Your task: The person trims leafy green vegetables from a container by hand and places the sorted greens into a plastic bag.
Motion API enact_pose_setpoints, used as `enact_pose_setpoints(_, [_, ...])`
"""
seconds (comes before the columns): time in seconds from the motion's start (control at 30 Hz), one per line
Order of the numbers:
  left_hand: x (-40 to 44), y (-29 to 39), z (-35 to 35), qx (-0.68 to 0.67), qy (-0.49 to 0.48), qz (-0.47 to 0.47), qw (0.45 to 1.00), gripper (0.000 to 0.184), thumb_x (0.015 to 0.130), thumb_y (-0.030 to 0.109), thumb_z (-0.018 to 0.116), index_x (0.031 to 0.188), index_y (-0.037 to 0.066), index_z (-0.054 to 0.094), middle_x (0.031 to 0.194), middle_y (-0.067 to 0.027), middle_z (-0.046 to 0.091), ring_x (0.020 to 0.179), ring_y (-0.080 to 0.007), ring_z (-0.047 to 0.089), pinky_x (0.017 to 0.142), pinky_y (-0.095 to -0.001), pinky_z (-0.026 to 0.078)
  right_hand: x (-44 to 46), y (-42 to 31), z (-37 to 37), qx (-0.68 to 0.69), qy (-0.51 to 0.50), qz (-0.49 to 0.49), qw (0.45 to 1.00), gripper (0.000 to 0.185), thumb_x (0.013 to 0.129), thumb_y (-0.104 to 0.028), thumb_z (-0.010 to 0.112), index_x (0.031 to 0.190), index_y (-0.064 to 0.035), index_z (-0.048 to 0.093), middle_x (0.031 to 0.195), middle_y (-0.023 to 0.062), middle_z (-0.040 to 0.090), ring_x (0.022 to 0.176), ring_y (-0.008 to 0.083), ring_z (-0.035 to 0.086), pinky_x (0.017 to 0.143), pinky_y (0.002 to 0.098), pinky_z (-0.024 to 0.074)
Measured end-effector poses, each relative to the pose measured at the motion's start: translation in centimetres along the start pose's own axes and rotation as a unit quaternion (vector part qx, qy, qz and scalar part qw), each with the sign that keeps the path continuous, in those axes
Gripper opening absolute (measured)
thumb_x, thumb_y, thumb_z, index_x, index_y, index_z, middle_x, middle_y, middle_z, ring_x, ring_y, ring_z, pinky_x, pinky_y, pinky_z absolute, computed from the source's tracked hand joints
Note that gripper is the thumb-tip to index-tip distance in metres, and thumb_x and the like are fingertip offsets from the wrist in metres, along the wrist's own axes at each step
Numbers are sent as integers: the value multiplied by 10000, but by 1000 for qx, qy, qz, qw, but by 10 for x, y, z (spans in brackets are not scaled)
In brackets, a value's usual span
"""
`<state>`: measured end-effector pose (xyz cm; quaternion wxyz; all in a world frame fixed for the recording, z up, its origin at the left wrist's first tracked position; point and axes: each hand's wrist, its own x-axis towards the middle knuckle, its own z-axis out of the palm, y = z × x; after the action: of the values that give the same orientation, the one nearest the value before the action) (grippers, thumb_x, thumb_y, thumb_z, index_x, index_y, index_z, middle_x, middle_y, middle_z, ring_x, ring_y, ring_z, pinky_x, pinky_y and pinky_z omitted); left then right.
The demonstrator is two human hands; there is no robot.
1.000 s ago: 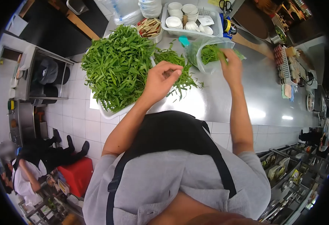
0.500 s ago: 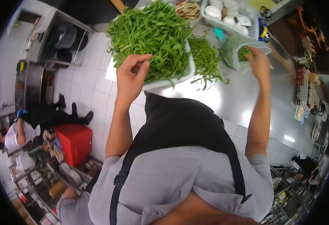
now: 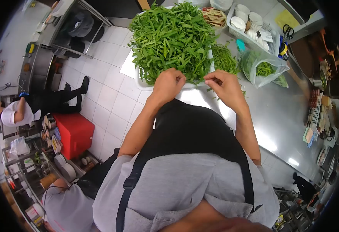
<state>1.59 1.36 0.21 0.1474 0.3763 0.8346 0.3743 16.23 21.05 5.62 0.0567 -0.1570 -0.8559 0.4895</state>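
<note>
A large heap of leafy greens fills a white basket. At the basket's near edge is my left hand, its fingers curled in a pinch; what they hold, if anything, is hidden. My right hand is close by on the right, thumb and fingertips together by a thin bit of green stem. Loose stems lie on the steel table right of the basket. Further right, a clear plastic bag lies open with cut greens inside.
Behind are a container of wooden sticks, a crate of small white bowls, a teal object and scissors. A red box stands on the left floor. One person is beyond it, another at lower left.
My right hand has left the plastic bag and come back beside my left hand at the basket's edge. The camera view has shifted, and a person at lower left shows more.
</note>
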Motion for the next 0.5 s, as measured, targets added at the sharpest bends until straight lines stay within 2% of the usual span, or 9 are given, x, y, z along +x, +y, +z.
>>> enact_pose_setpoints(0.17, [6,5,-24,-185,51,-59,980,177,957,126,657,934,-41,714,830,-50,704,754,-109,648,677,-274,502,18,-6,9,59,58,-61,995,187,891,-82,723,1063,-12,749,881,79,685,714,173,606,680,307,486])
enact_pose_setpoints(0.27, [15,7,-39,-268,23,-93,959,185,982,132,635,956,-35,709,863,-26,705,790,-89,644,724,-252,503,36,-12,17,88,43,-106,990,199,897,-80,718,1083,-16,748,893,72,664,699,168,579,666,298,470])
enact_pose_setpoints(0.3, [18,12,-44,-290,26,-87,953,179,983,124,623,945,-30,705,862,-29,704,811,-91,649,768,-236,502,41,-15,19,66,25,-107,992,243,876,-89,743,1107,-15,744,928,74,647,695,167,559,656,292,460])
enact_pose_setpoints(0.4, [25,29,-57,-326,27,-82,941,178,984,120,613,939,-28,701,864,-31,704,818,-96,652,779,-242,508,59,-24,25,43,-43,-112,992,290,844,-100,776,1117,-8,741,950,81,633,693,169,546,656,296,461])
enact_pose_setpoints(0.43, [28,30,-58,-328,30,-66,942,179,985,116,603,948,-28,701,878,-42,715,817,-98,651,779,-250,511,67,-19,27,21,-59,-131,989,463,796,-107,819,1232,-21,691,996,87,623,695,165,538,659,303,474])
enact_pose_setpoints(0.5, [37,35,-65,-331,34,-54,942,178,987,117,603,951,-25,703,895,-54,725,820,-98,651,775,-256,514,68,-27,26,63,9,-101,993,584,784,-115,836,1323,-35,627,1033,89,621,704,153,546,662,300,483])
